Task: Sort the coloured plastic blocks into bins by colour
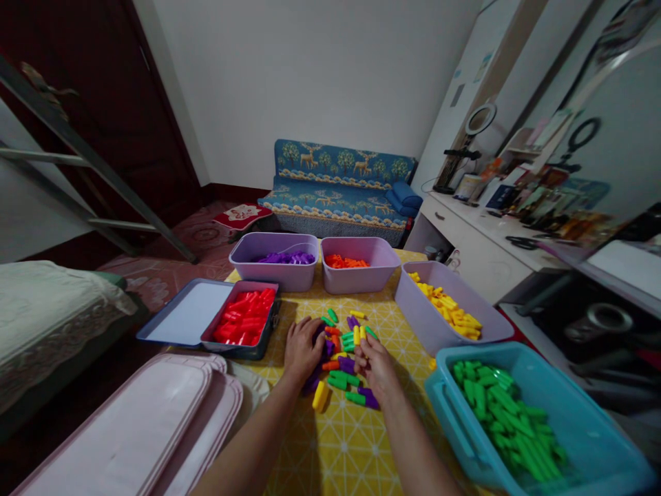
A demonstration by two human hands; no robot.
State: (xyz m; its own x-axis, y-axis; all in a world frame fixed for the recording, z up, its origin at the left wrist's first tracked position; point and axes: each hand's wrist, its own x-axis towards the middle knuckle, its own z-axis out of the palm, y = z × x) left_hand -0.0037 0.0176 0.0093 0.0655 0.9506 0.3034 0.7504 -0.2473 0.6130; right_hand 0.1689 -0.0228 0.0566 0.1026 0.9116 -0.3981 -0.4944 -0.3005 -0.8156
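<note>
A mixed pile of small plastic building pieces (345, 380), green, purple, orange and yellow, lies on the table between my hands. My left hand (302, 350) is curled over purple plastic pieces (312, 380) at the pile's left side; its palm side is hidden. On the right of the pile, my right hand (379, 366) pinches yellow plastic pieces (359, 335) upright between thumb and fingers. Just in front of my left hand lies a single yellow piece (320, 397). Green and purple pieces lie close beneath my right hand.
Around the pile stand a purple-piece bin (273, 274), an orange-piece bin (359, 279), a yellow-piece bin (421, 320), a teal green-piece bin (454, 420) and an open case of red pieces (244, 317). Pale lids (139, 420) lie front left. A yellow patterned cloth (341, 448) covers the table.
</note>
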